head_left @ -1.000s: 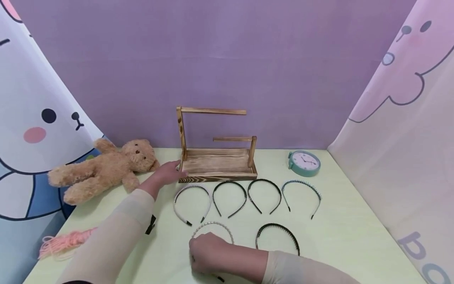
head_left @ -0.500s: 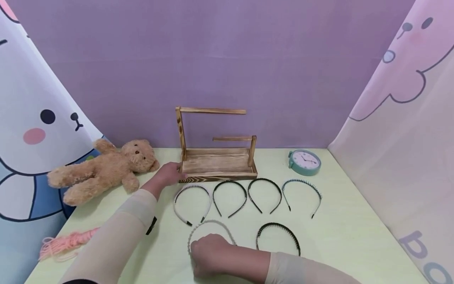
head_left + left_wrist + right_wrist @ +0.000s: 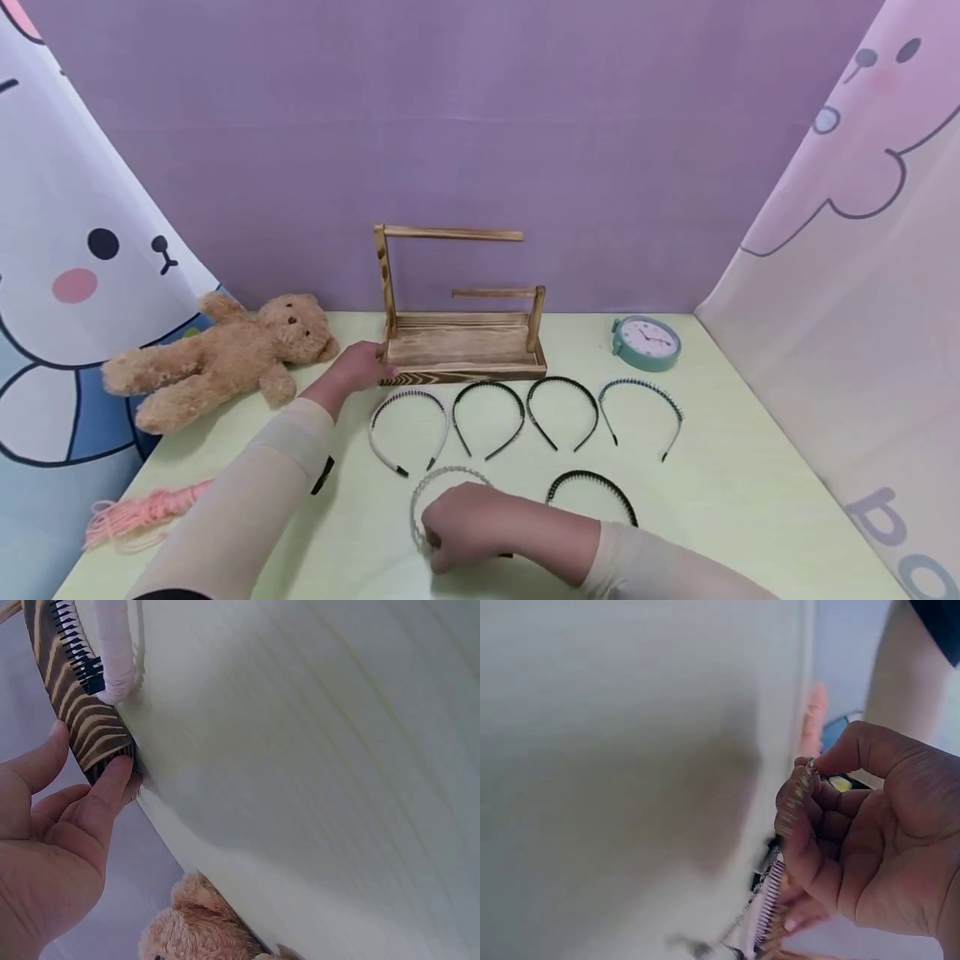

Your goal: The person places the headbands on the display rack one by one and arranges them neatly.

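My left hand (image 3: 358, 367) grips the left front corner of a wooden two-bar rack (image 3: 465, 343). In the left wrist view, thumb and fingers lie on either side of the rack's striped end (image 3: 97, 739). Between thumb and fingers, my right hand (image 3: 476, 521) pinches a pale beaded headband (image 3: 415, 504), partly covered by the hand; the right wrist view shows its beaded band (image 3: 795, 799) at the fingertips. Before the rack lie a white headband (image 3: 446, 423), two black headbands (image 3: 487, 383) and a blue headband (image 3: 641, 382). Another black headband (image 3: 592, 475) lies nearer, partly behind the right forearm.
A plush bear (image 3: 232, 358) lies at the table's left back, with a pink yarn bundle (image 3: 153, 508) nearer. The green clock (image 3: 647, 343) lies at the back right. A purple backdrop (image 3: 600, 150) stands behind the pale table (image 3: 735, 492).
My right hand has moved a little to the right with the beaded headband, which has shifted and tilted. My left hand stays on the rack's corner.
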